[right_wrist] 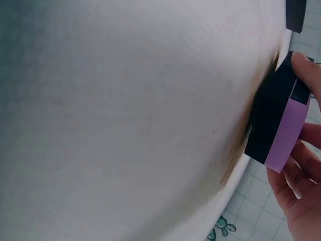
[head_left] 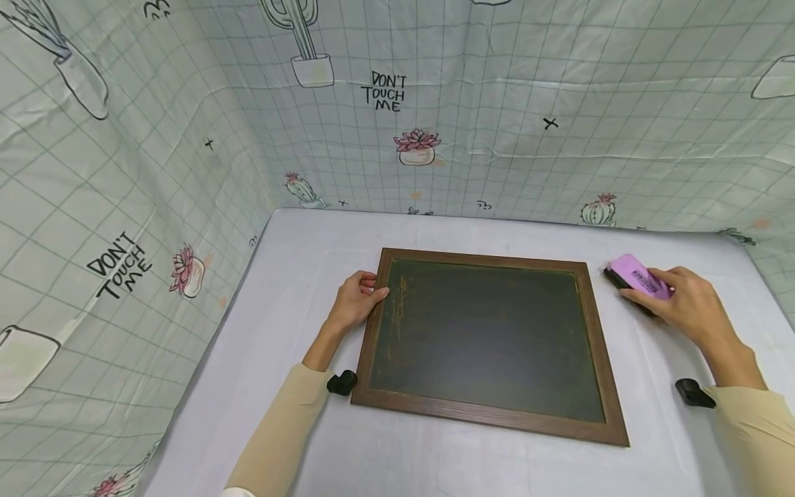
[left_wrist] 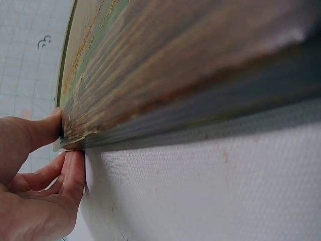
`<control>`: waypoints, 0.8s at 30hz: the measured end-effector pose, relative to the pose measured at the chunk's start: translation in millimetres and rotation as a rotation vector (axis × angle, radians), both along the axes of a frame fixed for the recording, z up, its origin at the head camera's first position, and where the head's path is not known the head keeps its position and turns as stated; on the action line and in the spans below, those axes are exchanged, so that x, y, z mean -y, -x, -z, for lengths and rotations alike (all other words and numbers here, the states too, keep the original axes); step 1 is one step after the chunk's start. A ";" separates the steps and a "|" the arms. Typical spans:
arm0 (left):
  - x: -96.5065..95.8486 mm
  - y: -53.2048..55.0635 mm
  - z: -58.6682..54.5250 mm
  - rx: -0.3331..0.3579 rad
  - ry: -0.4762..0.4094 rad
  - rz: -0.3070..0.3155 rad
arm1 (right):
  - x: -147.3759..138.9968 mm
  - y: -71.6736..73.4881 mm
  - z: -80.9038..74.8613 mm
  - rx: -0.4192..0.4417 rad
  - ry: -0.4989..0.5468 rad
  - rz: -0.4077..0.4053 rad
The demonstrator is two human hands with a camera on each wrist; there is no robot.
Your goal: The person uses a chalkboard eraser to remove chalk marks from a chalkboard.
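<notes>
A chalkboard (head_left: 491, 338) in a brown wooden frame lies on the table, with faint yellowish streaks along the left of its dark surface. At the frame's left edge, my left hand (head_left: 357, 300) pinches the wood, thumb on top and fingers at the side and underside, as the left wrist view shows up close. To the right of the board, my right hand (head_left: 686, 304) grips a purple and black board eraser (head_left: 640, 276). In the right wrist view the eraser (right_wrist: 283, 120) is tilted, its black felt side facing the table, thumb and fingers on opposite sides.
The white-covered table (head_left: 435, 462) extends around the board. Behind and to the left hangs a grid-patterned cloth (head_left: 497, 117) printed with cacti and lettering. Small black devices sit at the left wrist (head_left: 342, 383) and right wrist (head_left: 694, 393). Brownish dust marks the table (right_wrist: 235, 155) beside the eraser.
</notes>
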State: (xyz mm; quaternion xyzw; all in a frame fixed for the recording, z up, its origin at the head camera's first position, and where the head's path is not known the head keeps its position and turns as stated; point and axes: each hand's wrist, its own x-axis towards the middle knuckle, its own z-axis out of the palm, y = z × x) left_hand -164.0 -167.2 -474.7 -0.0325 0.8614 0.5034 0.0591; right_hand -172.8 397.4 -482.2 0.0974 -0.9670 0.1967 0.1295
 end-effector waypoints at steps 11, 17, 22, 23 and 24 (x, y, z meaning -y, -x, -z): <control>2.8 3.1 1.2 0.014 0.006 0.020 | 2.7 -1.0 2.6 0.049 -0.013 0.017; 8.0 4.6 1.1 0.010 0.030 0.055 | 6.5 -3.2 1.8 0.034 -0.002 0.038; 11.2 6.8 0.2 -0.053 0.078 0.056 | 9.7 -3.7 1.0 -0.117 0.024 -0.014; 11.9 7.6 0.3 -0.080 0.093 0.052 | 11.0 -3.7 0.0 -0.147 0.042 -0.023; 12.5 8.0 -0.2 -0.109 0.106 0.042 | 12.2 -4.0 -0.9 -0.174 0.061 -0.033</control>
